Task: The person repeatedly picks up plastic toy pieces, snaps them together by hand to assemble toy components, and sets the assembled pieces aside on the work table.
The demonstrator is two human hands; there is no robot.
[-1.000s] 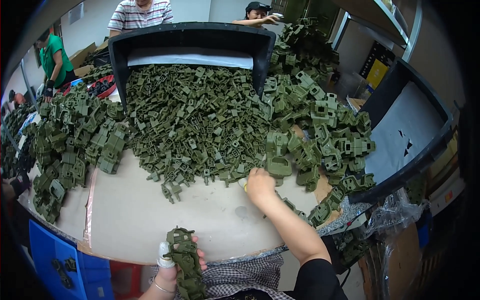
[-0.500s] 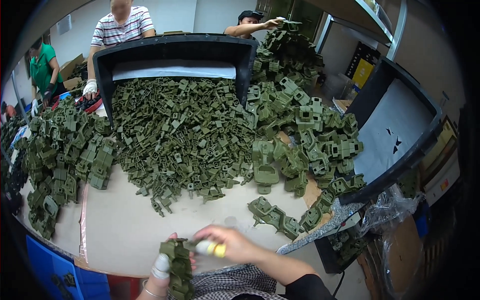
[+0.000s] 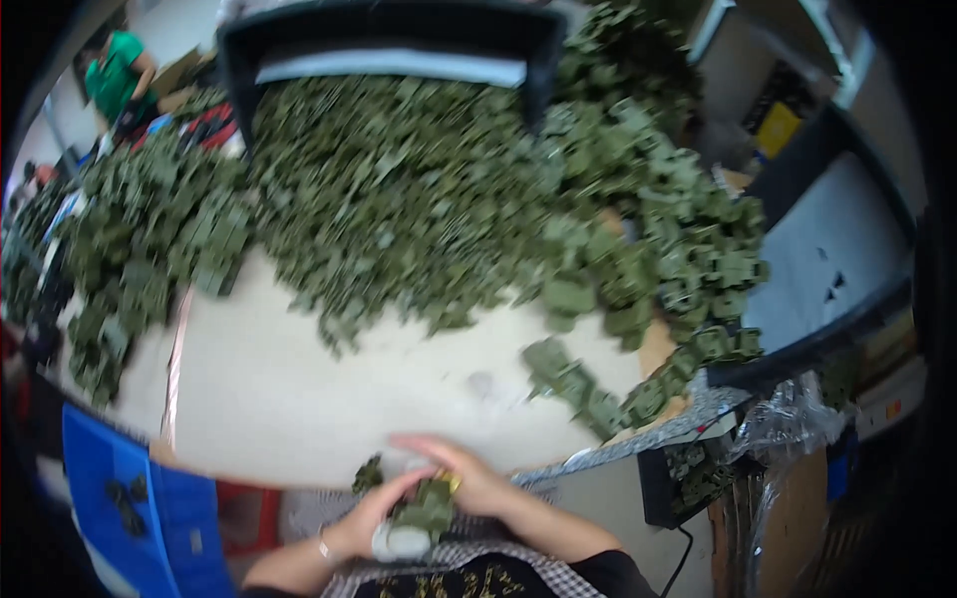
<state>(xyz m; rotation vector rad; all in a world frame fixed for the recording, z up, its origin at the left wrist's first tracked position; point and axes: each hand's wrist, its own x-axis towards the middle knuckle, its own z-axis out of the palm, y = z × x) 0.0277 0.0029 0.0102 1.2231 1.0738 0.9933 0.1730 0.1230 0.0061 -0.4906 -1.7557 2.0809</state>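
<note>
Low in the blurred picture, my left hand (image 3: 371, 518) and my right hand (image 3: 461, 476) meet over my lap, both closed on one olive-green plastic toy part (image 3: 427, 510). A white cover sits on my left fingertip. Beyond them lies the pale table (image 3: 329, 399), heaped with several matching green plastic parts (image 3: 419, 199). A short row of assembled green pieces (image 3: 578, 384) rests near the table's right front edge.
A black bin (image 3: 389, 30) stands tipped at the back of the table. A blue crate (image 3: 130, 498) sits low on my left. A person in a green shirt (image 3: 125, 75) works at the far left. Dark shelving and a plastic bag (image 3: 797, 419) stand on the right.
My right hand left the pile and came back to my left hand, joining it on the green part. The view has tilted down and gone blurry.
</note>
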